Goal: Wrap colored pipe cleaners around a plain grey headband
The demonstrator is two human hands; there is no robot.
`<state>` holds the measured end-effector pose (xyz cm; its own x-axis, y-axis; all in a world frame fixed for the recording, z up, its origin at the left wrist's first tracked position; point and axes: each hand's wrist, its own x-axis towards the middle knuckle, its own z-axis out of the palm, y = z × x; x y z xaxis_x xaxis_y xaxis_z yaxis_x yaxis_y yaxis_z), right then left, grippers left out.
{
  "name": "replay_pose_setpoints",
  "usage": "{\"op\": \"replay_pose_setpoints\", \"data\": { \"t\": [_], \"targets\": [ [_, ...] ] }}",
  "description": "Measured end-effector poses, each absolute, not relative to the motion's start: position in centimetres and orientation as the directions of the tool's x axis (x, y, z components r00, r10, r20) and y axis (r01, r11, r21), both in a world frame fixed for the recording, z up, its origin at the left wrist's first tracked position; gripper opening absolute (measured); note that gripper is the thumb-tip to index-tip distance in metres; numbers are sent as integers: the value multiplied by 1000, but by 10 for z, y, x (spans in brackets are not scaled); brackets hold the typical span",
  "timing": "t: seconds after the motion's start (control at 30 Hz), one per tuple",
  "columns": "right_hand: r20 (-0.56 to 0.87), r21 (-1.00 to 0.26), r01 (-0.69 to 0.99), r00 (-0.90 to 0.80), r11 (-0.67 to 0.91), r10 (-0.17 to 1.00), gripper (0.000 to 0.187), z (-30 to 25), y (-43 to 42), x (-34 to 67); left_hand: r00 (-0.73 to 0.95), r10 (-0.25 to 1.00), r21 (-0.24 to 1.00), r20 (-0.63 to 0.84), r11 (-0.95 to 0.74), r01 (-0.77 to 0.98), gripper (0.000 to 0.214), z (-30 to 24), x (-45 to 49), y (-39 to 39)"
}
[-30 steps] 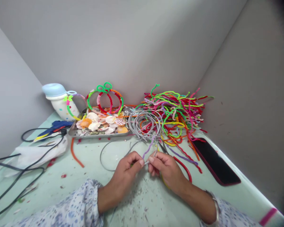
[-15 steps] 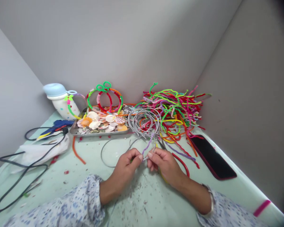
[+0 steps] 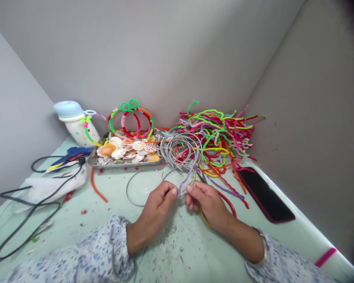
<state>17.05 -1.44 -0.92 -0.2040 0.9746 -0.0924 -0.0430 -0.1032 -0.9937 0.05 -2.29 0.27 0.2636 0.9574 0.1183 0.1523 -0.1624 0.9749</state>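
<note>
In the head view, my left hand (image 3: 159, 204) is closed, thumb and forefinger pinching the lower end of a purple pipe cleaner (image 3: 184, 180). That pipe cleaner slants up and away, and its low end meets a grey wire between my fingertips. My right hand (image 3: 208, 203) is also closed, its thumb and forefinger pinching the grey wire a short way to the right. Just beyond my hands lies a coil of grey wire (image 3: 165, 151). A thin loop of the wire curves out to the left of my left hand.
A metal tray (image 3: 125, 165) of seashells holds pipe-cleaner-wrapped hoops (image 3: 112, 126). Behind the coil, pipe cleaners (image 3: 221, 129) are heaped against the wall. A phone (image 3: 265, 194) lies right; a bottle (image 3: 76, 127), black cable (image 3: 14, 238) and plastic bag (image 3: 53, 188) are left.
Both hands keep their pinches in nearly the same place. The purple pipe cleaner's low end now shows more plainly at the wire, between my fingertips. The view has shifted slightly.
</note>
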Motion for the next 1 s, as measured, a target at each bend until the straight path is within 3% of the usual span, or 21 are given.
{"op": "replay_pose_setpoints", "data": {
  "t": [0.17, 0.3, 0.83, 1.0],
  "targets": [
    [-114, -985, -103, -198, -136, 973, 34, -7, -14, 172, 221, 923, 867, 316, -375, 327, 4, 3, -2, -26],
    [-112, -984, -115, -195, -136, 974, 36, -8, -15, 172, 274, 846, 762, 457, -531, 371, 7, 0, -3, -25],
    [-90, -971, -202, -189, -129, 978, 36, -8, -15, 172, 235, 791, 696, 564, -609, 380, 13, -1, -4, -23],
    [-40, -948, -299, -216, -105, 976, 23, -11, -15, 173, 231, 802, 720, 551, -597, 354, 12, 0, -4, -22]
  ]
}}
